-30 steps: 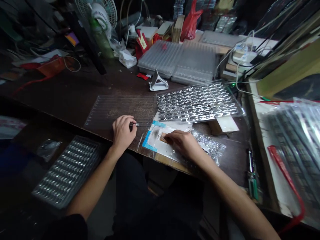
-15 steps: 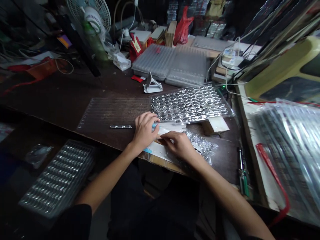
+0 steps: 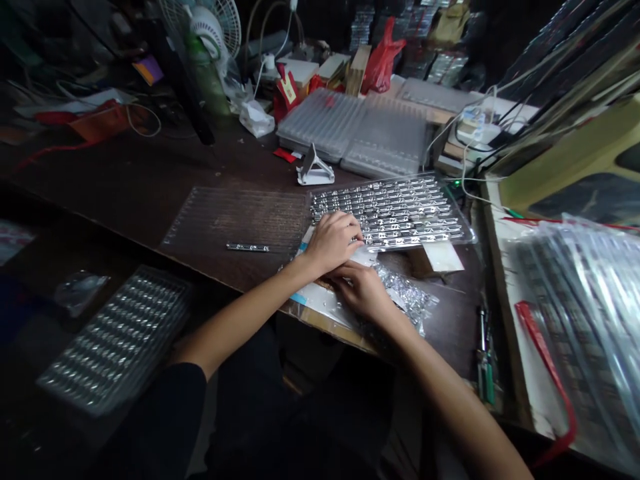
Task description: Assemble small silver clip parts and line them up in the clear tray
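Note:
My left hand (image 3: pixel 334 241) lies over the lower left part of a clear plastic tray (image 3: pixel 467 237) filled with rows of shiny metal strips (image 3: pixel 385 207). Its fingers are bent and close together, and whatever they grip is hidden. Just below it, my right hand (image 3: pixel 361 285) is closed in a pinch above a white work surface (image 3: pixel 320 303) at the table's front edge. What its fingertips hold is too small to make out. Beside the right hand is a heap of small silvery parts (image 3: pixel 413 297) on a plastic bag. One single metal strip (image 3: pixel 247 247) rests left of the hands.
A ribbed clear tray (image 3: pixel 235 213) lies left of the filled one. Behind are a white stand (image 3: pixel 315 170) and stacked clear trays (image 3: pixel 350 130). Screwdrivers (image 3: pixel 484 360) lie at right, near wrapped stacks (image 3: pixel 585 313). More filled trays (image 3: pixel 120 340) sit lower left.
My left hand has moved right, from the white work surface to the filled tray's near edge. My right hand stays pinched in about the same place. The view has shifted slightly.

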Available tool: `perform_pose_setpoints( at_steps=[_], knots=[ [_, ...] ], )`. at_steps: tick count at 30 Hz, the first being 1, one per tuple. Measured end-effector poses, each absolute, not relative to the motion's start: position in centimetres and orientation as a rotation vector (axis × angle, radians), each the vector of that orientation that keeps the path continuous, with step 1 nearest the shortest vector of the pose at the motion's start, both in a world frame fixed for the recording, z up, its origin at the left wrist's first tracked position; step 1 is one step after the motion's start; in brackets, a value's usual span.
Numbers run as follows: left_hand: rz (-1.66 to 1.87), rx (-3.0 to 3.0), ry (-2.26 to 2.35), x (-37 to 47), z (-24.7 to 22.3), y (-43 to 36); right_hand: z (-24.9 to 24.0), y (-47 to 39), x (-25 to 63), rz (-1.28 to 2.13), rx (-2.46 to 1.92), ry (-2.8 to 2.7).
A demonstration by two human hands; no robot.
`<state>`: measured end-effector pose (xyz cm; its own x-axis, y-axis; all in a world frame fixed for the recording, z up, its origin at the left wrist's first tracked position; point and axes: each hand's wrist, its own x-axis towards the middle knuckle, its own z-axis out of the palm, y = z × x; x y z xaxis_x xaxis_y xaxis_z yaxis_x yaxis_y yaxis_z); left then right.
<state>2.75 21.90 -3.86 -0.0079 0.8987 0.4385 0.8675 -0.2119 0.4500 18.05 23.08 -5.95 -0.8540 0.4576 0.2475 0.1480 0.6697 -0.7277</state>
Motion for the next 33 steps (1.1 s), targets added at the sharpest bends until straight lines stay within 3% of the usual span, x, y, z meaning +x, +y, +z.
perform_pose_setpoints(
  at_steps=[5, 11, 15, 22, 33],
  knots=[
    [1.375, 1.824, 1.848, 1.8, -4.3, 16.9, -6.0, 22.8, 18.0, 0.919, -0.487, -2.607],
    [1.362, 1.664, 1.960, 0.8, -6.6, 12.0, -5.0, 21.4, 17.9, 0.472, -0.496, -2.905],
    [1.319, 1.654, 1.911, 0.7, -7.6, 11.5, -4.2, 22.4, 18.8, 0.640, -0.574, -2.852],
    [1.235, 1.703, 1.885, 0.9, -7.3, 11.8, -3.2, 25.0, 21.0, 0.570, -0.989, -2.950],
    [1.187, 1.774, 1.894, 1.0, -7.3, 12.1, -3.2, 24.1, 20.4, 0.493, -0.957, -3.016]
  ],
)
